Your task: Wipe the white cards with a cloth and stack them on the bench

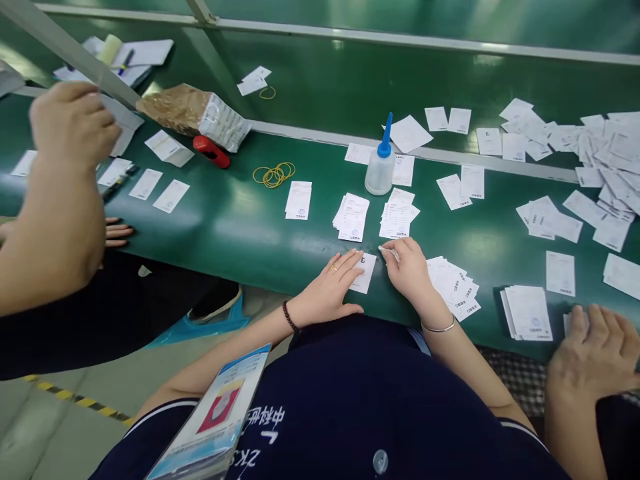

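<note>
Near side: the bench (pixel 235 230) is ending close to the wearer's body, leaving little room between edge and hands. The left hand (pixel 330 283) is lying flat, fingers extended and thumb apart, partly covering a card (pixel 367 275). Just right of it, the right hand (pixel 407 267) is pinching a thin white slip (pixel 389 253); seen edge-on, its face cannot be read. Fanned cards (pixel 454 287) are lying beside the right wrist. Farther right, a thick stack (pixel 530 313) and a co-worker's hand (pixel 595 343) are limiting sideways movement.

Beyond the hands, three small stacks (pixel 354 217) are forming a row, their edges not fully squared. Progress is appearing partial: these are looking gathered, while one card and the slip are being handled. Bare surface left of the row is giving free room, up to the rubber bands (pixel 275 176). A bottle (pixel 379 175) is standing behind the rightmost stack. Far right, a loose pile (pixel 607 143) is lying in disorder, suggesting much is remaining.
</note>
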A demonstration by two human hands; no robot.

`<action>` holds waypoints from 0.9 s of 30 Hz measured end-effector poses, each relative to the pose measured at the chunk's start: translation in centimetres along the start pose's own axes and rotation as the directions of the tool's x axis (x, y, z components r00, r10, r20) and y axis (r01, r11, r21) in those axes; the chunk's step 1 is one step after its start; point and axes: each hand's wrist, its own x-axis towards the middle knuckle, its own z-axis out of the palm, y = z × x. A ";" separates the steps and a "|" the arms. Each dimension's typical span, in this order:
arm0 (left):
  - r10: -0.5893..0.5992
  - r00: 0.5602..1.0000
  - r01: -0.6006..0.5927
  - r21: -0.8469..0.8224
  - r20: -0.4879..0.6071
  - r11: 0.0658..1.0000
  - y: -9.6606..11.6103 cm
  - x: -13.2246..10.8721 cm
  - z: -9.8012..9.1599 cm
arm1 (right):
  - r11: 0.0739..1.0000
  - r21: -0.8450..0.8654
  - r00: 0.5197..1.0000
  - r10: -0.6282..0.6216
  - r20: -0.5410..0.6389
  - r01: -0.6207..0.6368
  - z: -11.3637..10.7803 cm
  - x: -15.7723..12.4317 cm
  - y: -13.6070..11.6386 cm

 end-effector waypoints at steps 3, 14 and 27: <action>0.009 0.987 -0.008 -0.006 0.158 1.000 -0.7 1.0 -0.5 | 1.000 0.028 1.000 0.008 -0.023 -0.007 -0.1 -0.5 0.0; -0.214 0.976 0.182 -0.376 -0.045 0.909 1.0 -3.0 -1.3 | 1.000 0.012 1.000 0.002 0.023 -0.002 -0.3 -0.9 0.1; -0.542 0.828 0.321 -0.915 0.147 0.243 3.6 -3.6 -0.1 | 0.999 0.003 0.999 -0.032 -0.020 0.032 -0.3 -0.8 -0.1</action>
